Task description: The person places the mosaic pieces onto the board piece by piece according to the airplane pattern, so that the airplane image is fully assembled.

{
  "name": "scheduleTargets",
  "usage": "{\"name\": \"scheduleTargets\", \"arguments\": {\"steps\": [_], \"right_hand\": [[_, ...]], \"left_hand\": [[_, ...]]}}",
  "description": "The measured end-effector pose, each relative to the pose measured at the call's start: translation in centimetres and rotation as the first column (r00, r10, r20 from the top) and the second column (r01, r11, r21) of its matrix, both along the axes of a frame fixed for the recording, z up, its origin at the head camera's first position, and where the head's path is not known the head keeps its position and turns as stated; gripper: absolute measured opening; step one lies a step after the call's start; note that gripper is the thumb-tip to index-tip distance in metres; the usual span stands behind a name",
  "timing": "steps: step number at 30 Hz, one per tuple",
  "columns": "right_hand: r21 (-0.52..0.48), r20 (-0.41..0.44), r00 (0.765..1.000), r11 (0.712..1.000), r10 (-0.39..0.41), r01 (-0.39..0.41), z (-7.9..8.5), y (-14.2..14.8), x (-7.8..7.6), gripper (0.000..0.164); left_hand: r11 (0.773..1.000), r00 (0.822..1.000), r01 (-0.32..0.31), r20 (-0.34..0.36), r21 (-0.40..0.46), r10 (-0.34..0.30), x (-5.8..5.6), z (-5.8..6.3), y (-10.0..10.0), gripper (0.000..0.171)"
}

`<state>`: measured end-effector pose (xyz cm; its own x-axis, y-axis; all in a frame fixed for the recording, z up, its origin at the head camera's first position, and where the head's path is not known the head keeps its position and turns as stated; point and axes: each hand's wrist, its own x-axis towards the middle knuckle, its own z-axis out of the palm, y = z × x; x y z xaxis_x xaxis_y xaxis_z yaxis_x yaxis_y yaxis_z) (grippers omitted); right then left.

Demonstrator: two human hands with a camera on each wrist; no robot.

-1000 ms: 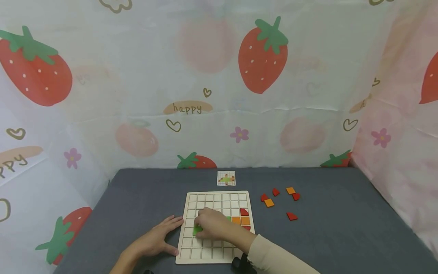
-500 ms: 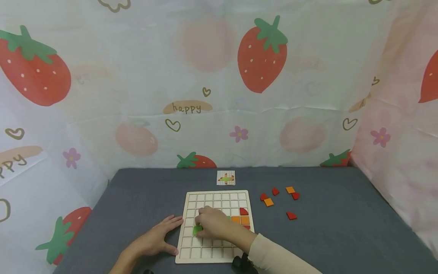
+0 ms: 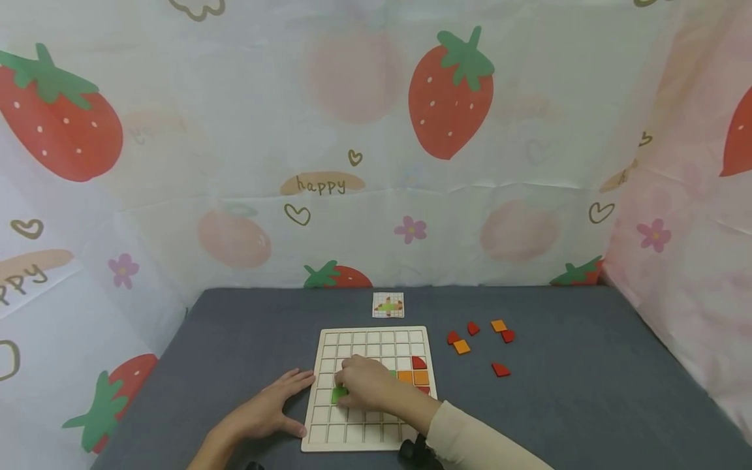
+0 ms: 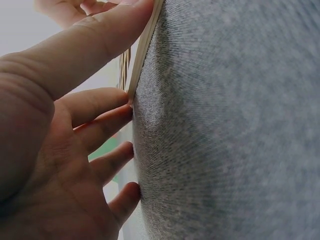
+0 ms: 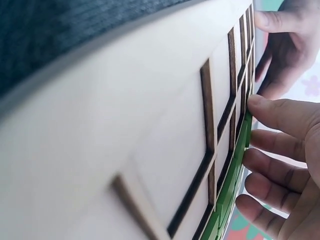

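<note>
A pale wooden grid board (image 3: 346,434) lies on the grey table. My left hand (image 3: 264,410) rests along its left edge with fingers spread; in the left wrist view the thumb (image 4: 95,45) and fingertips meet the board's rim. Over the grid's middle, my right hand (image 3: 371,386) has thumb and fingers at a green square tile (image 3: 339,395), pinching it in its cell. A row of green tiles (image 5: 227,192) runs under those fingers in the right wrist view. Two orange squares (image 3: 413,378) and red quarter-round tiles (image 3: 418,363) sit in cells toward the right, partly covered by the hand.
Loose red tiles (image 3: 501,370) and orange square tiles (image 3: 461,347) lie on the table right of the board. A small pattern card (image 3: 388,305) lies behind it. A strawberry-print cloth (image 3: 376,248) hangs beyond the table's back edge.
</note>
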<state>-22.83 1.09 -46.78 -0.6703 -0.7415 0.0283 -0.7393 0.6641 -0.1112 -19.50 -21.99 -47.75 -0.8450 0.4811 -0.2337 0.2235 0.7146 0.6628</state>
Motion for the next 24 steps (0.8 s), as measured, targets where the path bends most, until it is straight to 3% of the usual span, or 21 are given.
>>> {"name": "scheduleTargets", "arguments": {"steps": [14, 24], "right_hand": [[-0.018, -0.017, 1.0, 1.0, 0.01, -0.011, 0.0, 0.3, 0.2, 0.02], [-0.127, 0.062, 0.998, 0.991, -0.028, 0.036, 0.6, 1.5, -0.3, 0.02]], "left_hand": [[1.0, 1.0, -0.007, 0.013, 0.009, 0.007, 0.0, 0.1, 0.1, 0.098], [1.0, 1.0, -0.008, 0.0, 0.008, 0.008, 0.0, 0.2, 0.2, 0.098]]}}
